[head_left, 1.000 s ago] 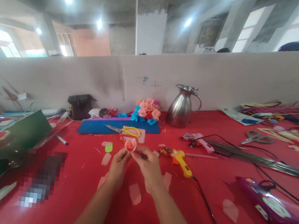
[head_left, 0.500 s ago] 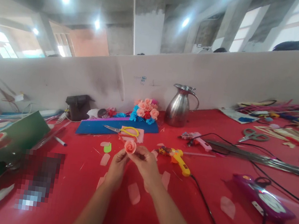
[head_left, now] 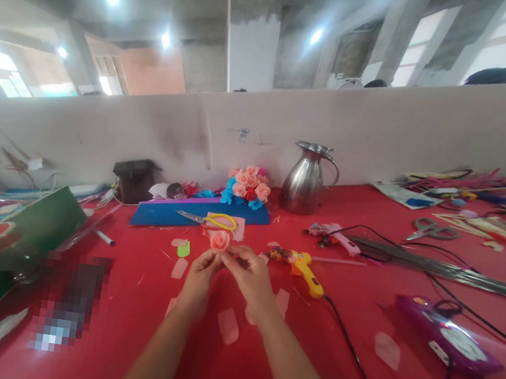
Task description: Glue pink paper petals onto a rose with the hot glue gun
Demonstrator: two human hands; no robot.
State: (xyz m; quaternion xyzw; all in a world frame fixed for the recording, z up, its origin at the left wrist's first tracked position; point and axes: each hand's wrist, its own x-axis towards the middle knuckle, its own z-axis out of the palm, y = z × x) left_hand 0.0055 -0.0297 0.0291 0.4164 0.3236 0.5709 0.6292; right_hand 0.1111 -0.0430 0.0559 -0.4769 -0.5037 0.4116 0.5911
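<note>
A small pink paper rose point(head_left: 219, 240) is held up over the red table point(head_left: 130, 323) between both hands. My left hand point(head_left: 201, 276) pinches its base from the left. From the right, my right hand point(head_left: 248, 275) closes its fingertips on the same base. Loose pink petals point(head_left: 227, 326) lie around and below the hands. Behind the rose, yellow-handled scissors point(head_left: 221, 221) rest on a blue board point(head_left: 159, 215). A yellow glue gun point(head_left: 309, 275) lies to the right of my right hand.
Paper flowers point(head_left: 248, 186) and a steel jug point(head_left: 304, 179) stand near the wall. At right are a pink glue gun point(head_left: 344, 242), grey scissors point(head_left: 433, 231), a purple device point(head_left: 448, 339) and black cords. Green boards point(head_left: 48, 220) stand at left.
The rose has tipped and shifted slightly up and left within the fingers. Both hands still hold its base. The view has shifted a little.
</note>
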